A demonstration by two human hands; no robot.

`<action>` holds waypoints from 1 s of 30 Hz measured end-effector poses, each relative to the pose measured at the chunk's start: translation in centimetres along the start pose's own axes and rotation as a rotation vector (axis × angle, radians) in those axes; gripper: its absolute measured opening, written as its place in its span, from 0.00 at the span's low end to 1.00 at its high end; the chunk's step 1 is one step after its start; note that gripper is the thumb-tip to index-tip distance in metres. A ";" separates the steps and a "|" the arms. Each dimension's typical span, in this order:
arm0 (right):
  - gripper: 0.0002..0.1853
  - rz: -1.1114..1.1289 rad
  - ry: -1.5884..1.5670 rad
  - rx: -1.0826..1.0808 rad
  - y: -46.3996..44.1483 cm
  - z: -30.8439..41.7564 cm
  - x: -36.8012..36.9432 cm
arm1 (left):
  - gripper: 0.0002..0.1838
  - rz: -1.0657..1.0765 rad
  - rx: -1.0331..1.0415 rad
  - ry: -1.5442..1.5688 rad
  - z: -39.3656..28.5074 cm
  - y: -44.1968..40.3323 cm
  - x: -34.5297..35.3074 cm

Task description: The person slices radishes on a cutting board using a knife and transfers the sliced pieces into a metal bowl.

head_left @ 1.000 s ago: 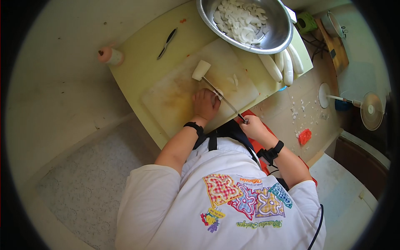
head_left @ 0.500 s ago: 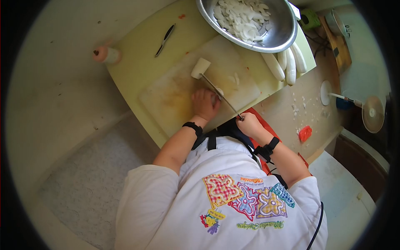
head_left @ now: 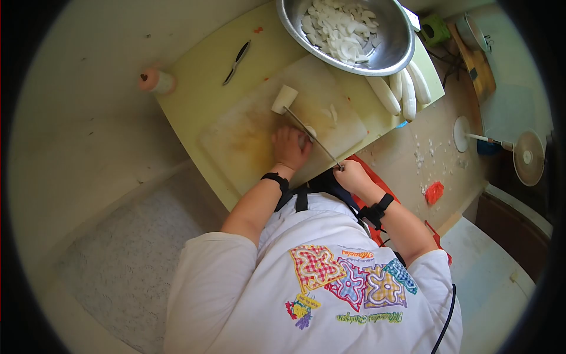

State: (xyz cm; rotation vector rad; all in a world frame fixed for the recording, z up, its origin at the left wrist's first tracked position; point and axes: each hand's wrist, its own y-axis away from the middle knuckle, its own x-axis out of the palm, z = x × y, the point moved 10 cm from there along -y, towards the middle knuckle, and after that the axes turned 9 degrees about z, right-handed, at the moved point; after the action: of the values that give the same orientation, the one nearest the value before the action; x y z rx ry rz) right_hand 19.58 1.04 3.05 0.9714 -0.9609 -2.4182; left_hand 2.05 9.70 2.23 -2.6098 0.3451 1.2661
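My right hand (head_left: 352, 177) is wrapped round the handle of a knife (head_left: 318, 140), whose blade stretches over the cutting board (head_left: 236, 138) beside my left hand. The fingers of my left hand (head_left: 289, 147) are bent over a white vegetable piece, mostly hidden beneath them. A thin white slice (head_left: 311, 130) shows between those fingers and the blade. Near the knife's far end lies a short white chunk (head_left: 285, 99). A few thin slices (head_left: 333, 112) rest on the board to the right of the blade.
A metal bowl (head_left: 391, 35) holding several white slices stands at the back, with several peeled white vegetables (head_left: 408, 94) beside it. A black-and-white peeler (head_left: 237, 62) and a pink-capped bottle (head_left: 156, 80) are at the left. A fan (head_left: 527, 158) stands at the right.
The view has shifted slightly. My right hand has moved a little left and up with the knife; my left hand stays on the vegetable piece.
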 end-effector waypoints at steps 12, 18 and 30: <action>0.16 0.125 -0.017 0.225 2.7 -1.1 -0.4 | 0.10 -0.006 0.002 0.082 0.0 -0.1 -0.2; 0.16 0.062 0.056 0.142 2.5 -1.2 -0.7 | 0.10 -0.017 0.020 0.145 0.2 0.0 -0.2; 0.18 0.037 0.085 0.123 1.9 -1.9 -0.3 | 0.28 -0.120 -0.265 0.089 7.2 -6.7 -2.9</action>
State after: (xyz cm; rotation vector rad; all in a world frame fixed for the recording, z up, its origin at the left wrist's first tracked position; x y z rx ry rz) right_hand 21.32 -1.02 3.49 1.0802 -1.0974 -2.2908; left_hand -2.99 18.52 0.83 -2.8632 0.0341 1.2326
